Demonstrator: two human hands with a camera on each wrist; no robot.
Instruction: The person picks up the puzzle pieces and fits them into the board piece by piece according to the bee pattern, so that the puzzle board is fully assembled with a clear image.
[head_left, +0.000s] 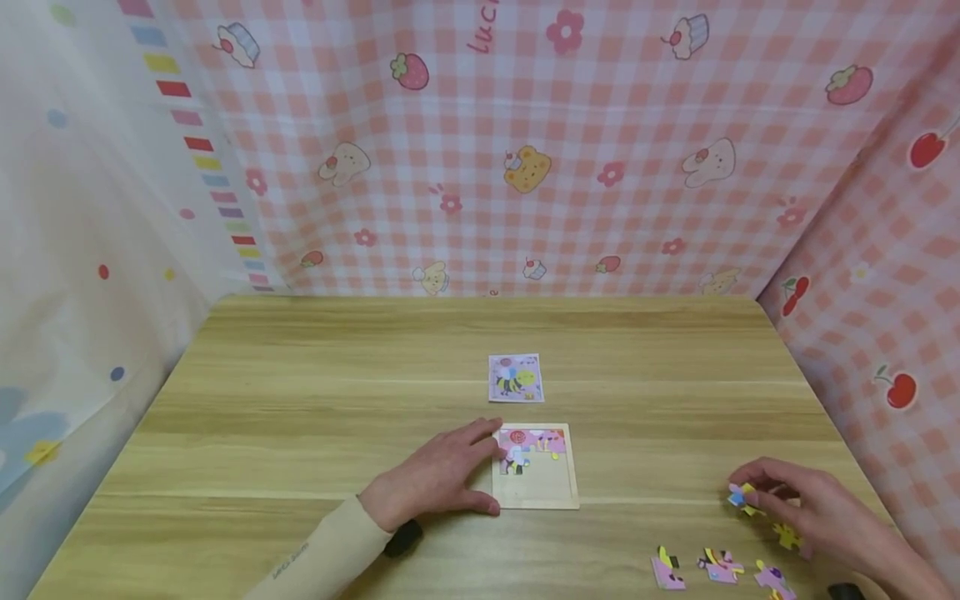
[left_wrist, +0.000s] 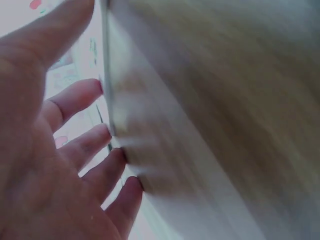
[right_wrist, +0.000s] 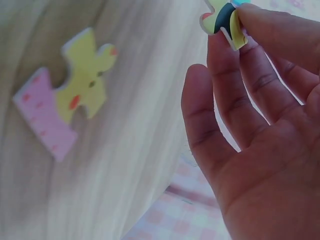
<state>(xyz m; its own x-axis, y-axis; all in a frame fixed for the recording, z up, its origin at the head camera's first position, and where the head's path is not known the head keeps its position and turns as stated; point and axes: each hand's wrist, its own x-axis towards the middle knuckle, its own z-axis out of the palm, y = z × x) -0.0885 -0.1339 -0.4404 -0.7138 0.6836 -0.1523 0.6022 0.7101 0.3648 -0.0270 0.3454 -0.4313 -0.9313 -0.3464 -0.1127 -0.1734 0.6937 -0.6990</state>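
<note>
Right grip [head_left: 817, 507]: one; thumb and fingertips pinching one puzzle piece [head_left: 737, 498], lifted above the tabletop [head_left: 300, 417] at the right.
Loose pieces near that hand: four; one yellow-and-pink piece [head_left: 787, 536] beneath it, one bee-striped piece [head_left: 667, 573], one pink patterned piece [head_left: 722, 567], one pink-and-purple piece [head_left: 774, 578] at the view's lower edge.
Left grip [head_left: 442, 471]: one; fingers spread, grasping nothing, tips touching the left edge of the tray.
Puzzle tray [head_left: 536, 505]: one, wooden, centre of tabletop. Filled: top strip and left side of the middle; seams too small for a sure count. Bare: rest of the middle and the whole bottom. Judged under half complete; five pieces outside it.
Picture card [head_left: 516, 378]: one, bee design, lying beyond the tray, apart from it.
Patterned curtain [head_left: 480, 150]: backdrop behind the tabletop.
</note>
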